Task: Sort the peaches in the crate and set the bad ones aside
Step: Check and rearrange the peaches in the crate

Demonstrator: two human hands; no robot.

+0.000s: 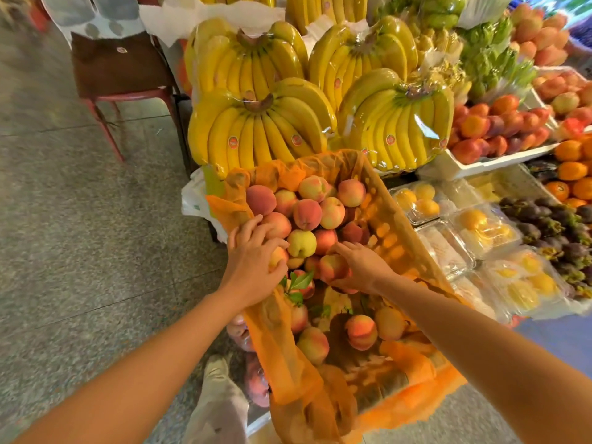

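- Sorting looks to be under way: both hands are down among the peaches (320, 216) heaped at the far end of the crate (397, 219), each on one fruit
- The left hand (253, 264) has its grip curled over a pale yellow-pink peach (277, 257) near the crate's left wall
- The right hand (360, 267) has its grip closed round a redder peach (333, 267) in the middle of the pile
- The next move, as I judge it, is to lift each fruit clear, turn it to check for bruises or soft spots, and carry any bad one out over the wall without squeezing
- More peaches lie loose at the near end on the orange mesh liner (282, 354)
- Some fruit (256, 382) shows outside the left wall; I cannot tell whether that is the reject pile
- Around the crate is a fruit stall: wrapped bananas (256, 136) behind, clear boxes (480, 232) of yellow fruit to the right, and a speckled stone floor (64, 219) with a red chair (121, 75) to the left
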